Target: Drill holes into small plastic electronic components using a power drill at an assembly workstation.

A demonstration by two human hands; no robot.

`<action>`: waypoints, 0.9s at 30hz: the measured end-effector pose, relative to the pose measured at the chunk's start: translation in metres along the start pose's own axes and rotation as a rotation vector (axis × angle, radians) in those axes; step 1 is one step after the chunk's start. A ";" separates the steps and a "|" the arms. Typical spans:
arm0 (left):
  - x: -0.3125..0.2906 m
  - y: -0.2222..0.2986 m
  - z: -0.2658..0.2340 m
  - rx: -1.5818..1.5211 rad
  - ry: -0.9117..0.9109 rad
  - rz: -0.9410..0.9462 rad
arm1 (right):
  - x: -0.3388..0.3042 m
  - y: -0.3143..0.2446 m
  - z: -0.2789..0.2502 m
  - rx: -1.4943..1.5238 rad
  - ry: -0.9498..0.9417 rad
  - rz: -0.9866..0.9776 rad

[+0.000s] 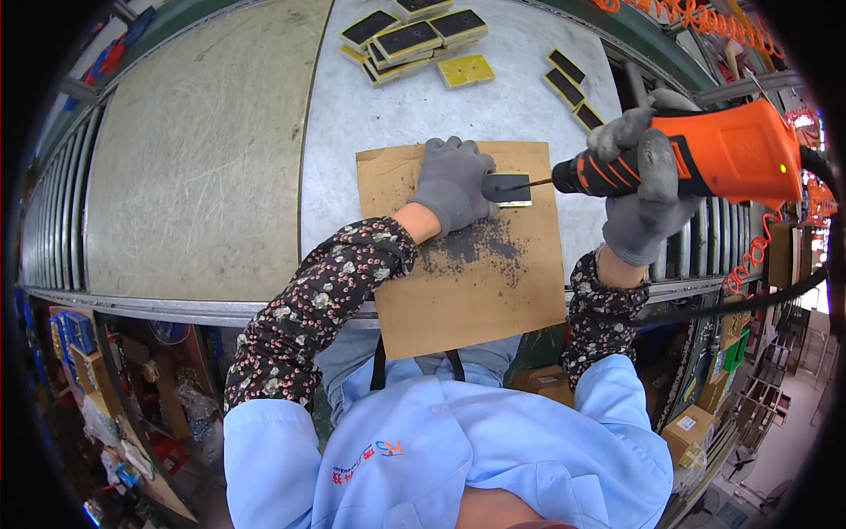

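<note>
My left hand (454,182), in a grey glove, rests on a sheet of brown cardboard (423,317). Its fingers are closed against a small black block (522,190) with a pale edge, lying flat on the cardboard; they partly hide the block. In my gloved right hand (652,167) is an orange and black corded power drill (740,152), held level and pointing left. The tip of its thin bit reaches the block's top; whether it touches is too small to tell. Black crumbs (480,247) are scattered on the cardboard below the block.
Toward the far side of the metal table (370,123) lies a pile of black blocks with yellow edges (410,40). One yellow-faced block (465,70) lies beside it. Several narrow black blocks (564,86) stand farther right. A thick black cable (749,304) hangs at right. Rollers (57,203) flank the table.
</note>
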State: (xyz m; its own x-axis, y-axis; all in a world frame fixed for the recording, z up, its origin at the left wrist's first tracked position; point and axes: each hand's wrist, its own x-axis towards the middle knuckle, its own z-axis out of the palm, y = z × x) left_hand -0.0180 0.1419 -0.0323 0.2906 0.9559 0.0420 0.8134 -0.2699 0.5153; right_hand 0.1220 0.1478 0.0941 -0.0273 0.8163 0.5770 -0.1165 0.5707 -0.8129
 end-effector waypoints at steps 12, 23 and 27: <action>0.003 -0.003 -0.001 -0.002 -0.053 0.002 | 0.000 -0.002 -0.003 0.088 -0.204 -0.091; 0.004 -0.004 -0.002 0.020 -0.096 -0.007 | 0.021 -0.006 -0.023 0.343 -0.505 -0.062; 0.003 -0.006 -0.003 0.001 -0.088 -0.006 | 0.024 -0.010 -0.022 0.363 -0.382 -0.036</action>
State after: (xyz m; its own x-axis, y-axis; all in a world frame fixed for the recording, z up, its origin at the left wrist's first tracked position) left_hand -0.0230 0.1464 -0.0327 0.3290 0.9436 -0.0360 0.8155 -0.2647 0.5147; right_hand 0.1446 0.1639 0.1142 -0.3692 0.6674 0.6467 -0.4585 0.4745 -0.7514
